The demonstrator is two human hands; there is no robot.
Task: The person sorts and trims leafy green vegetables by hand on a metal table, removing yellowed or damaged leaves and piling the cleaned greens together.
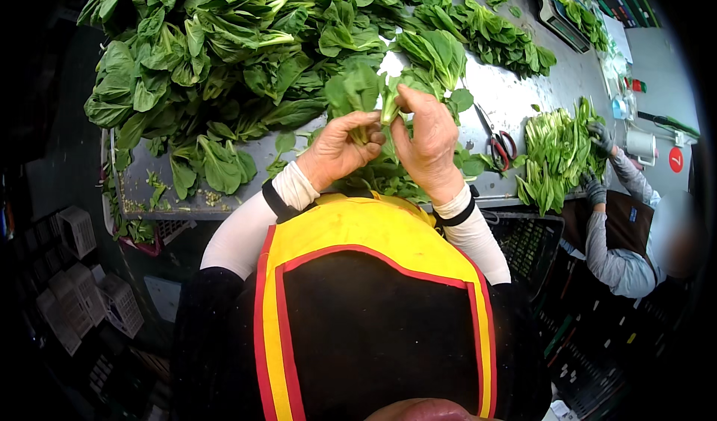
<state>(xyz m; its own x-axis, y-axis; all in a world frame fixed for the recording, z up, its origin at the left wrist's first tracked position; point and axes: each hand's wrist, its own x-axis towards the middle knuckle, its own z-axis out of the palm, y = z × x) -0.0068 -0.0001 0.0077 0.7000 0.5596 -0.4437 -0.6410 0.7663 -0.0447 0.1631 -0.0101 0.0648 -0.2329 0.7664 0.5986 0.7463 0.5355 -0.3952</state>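
Note:
Leafy greens with pale stems lie before me on a metal table (137, 188). My left hand (343, 147) pinches a detached green leaf (352, 91), blurred, with its stem running down among the fingers. Close beside it, my right hand (430, 141) grips a small head of greens (390, 103) between thumb and fingers, its pale base pointing toward me. The left fingertips are very near that base; whether they touch it I cannot tell. Below both hands, loose leaves (386, 177) lie along the table's front edge. Another head of greens (440, 57) rests just beyond my right hand.
A large heap of greens (224, 45) covers the left and back. Scissors (498, 141) with dark red handles lie to the right. Farther right, a co-worker's gloved hands (599, 141) touch a stack of greens (552, 152). A scale (560, 23) stands back right; a black crate (524, 247) sits below the edge.

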